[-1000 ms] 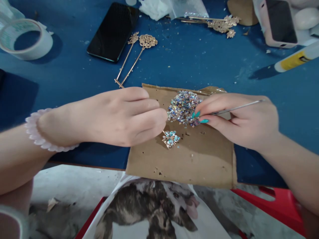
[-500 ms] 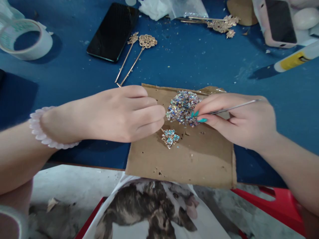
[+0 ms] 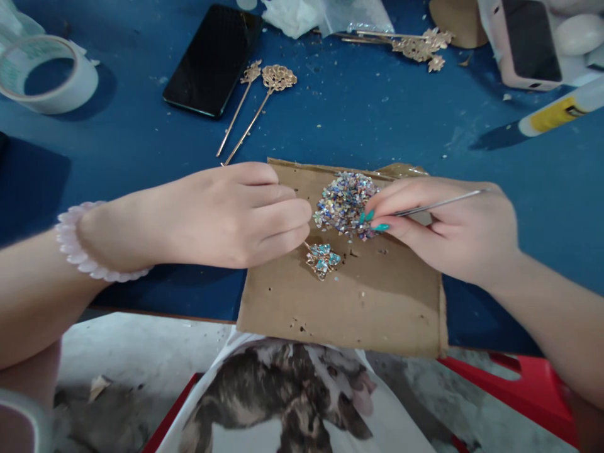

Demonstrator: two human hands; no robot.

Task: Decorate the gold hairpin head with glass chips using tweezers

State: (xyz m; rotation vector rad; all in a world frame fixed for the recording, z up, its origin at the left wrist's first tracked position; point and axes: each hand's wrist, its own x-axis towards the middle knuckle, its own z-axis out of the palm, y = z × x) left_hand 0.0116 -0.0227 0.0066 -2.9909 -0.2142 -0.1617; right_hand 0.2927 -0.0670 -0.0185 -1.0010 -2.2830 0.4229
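My left hand [image 3: 236, 214] is closed around the stem of a gold hairpin; most of the stem is hidden by the fingers. The hairpin's head [image 3: 323, 259], set with light-blue stones, sticks out past the fingertips over a piece of brown cardboard [image 3: 340, 314]. My right hand [image 3: 448, 220], with teal nails, pinches slim metal tweezers [image 3: 436, 204] at the right side of a pile of small multicoloured stone chips [image 3: 346, 201]. The tweezers' tips are hidden by the fingers and chips.
Two gold hairpins [image 3: 252, 119] lie beside a black phone [image 3: 212, 60]. More hairpins [image 3: 415, 45] lie at the back near a plastic bag [image 3: 356, 16]. A tape roll [image 3: 82, 85] stands at left, a yellow-labelled white tube [image 3: 557, 116] at right.
My right hand has shifted very slightly left at the chip pile, still pinching the tweezers. The left hand and its hairpin stay nearly in place.
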